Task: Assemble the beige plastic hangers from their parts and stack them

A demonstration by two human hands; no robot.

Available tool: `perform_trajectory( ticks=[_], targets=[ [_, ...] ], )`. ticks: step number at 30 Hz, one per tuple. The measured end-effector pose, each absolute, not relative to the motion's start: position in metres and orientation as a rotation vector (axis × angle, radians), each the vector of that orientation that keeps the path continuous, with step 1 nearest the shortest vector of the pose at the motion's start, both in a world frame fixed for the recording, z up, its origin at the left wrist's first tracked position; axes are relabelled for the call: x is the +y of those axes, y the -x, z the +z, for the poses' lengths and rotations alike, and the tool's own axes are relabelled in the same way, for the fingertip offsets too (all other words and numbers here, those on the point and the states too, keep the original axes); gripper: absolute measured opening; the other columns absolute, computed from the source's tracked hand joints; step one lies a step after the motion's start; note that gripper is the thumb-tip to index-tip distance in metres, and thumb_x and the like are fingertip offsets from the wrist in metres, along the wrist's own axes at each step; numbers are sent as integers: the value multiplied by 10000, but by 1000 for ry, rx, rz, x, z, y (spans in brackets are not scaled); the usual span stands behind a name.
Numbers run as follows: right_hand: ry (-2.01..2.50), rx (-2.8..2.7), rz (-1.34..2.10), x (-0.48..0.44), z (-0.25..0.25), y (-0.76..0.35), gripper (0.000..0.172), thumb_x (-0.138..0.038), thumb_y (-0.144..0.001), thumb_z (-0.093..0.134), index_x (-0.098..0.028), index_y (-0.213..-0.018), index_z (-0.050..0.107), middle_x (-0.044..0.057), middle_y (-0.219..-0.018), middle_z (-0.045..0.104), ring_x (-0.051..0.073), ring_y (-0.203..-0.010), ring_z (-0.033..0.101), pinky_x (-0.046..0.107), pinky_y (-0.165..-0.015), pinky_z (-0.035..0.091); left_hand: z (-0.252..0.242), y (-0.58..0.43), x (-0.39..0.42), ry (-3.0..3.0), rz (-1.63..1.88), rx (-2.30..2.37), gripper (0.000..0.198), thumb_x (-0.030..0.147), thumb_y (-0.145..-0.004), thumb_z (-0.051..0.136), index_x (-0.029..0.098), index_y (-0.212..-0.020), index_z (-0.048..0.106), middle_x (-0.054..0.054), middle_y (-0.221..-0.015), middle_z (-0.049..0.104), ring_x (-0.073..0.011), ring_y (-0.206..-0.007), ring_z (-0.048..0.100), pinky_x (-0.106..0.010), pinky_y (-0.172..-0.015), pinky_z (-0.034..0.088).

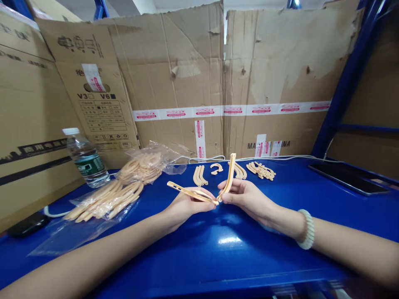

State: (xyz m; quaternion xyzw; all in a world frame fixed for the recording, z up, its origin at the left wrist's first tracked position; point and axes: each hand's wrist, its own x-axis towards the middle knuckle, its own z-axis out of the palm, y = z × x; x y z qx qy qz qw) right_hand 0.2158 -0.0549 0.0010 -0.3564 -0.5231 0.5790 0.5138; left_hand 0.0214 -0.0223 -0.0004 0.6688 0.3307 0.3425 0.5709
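My left hand (183, 207) is closed on a long beige plastic strip (182, 189), slotted near its far end and pointing up to the left. In my right hand (246, 195) is a curved beige plastic strip (231, 172), held nearly upright between thumb and fingers. The lower ends of the two strips meet or almost meet between my fingertips; whether they are joined I cannot tell. Behind my hands lie a group of curved strips (199, 175), a small hooked piece (216, 167), more curved strips (239, 170) and a pile of small beige parts (261, 170).
On the left, clear plastic bags hold beige strips (106, 199) and rounder beige pieces (141, 166). A water bottle (87, 160) stands behind them, with a black object (28, 224) nearer me. A dark phone-like slab (347, 178) lies right. Cardboard (177, 74) walls the blue table (199, 257).
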Motion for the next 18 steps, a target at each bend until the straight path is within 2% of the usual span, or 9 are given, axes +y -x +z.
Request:
perform_trajectory(
  ticks=[4,18],
  targets=[
    [846,-1350,1367,-52,0,-217,369,-201,-611,819,-136,-934,653,23,-777,704,121,-680,631,254,-664,480,0,-20,-22,-1557,795,780,170,186,-621,789,149,-775,726,-33,-772,723,-164,-754,638,-253,-729,473],
    [818,-1416,1476,-49,0,-219,427,-185,-624,812,-128,-1006,629,50,-813,730,134,-698,674,271,-715,525,-2,-19,-22,-1553,792,701,171,202,-664,784,160,-798,687,-10,-794,721,-166,-785,659,-285,-805,500]
  ],
)
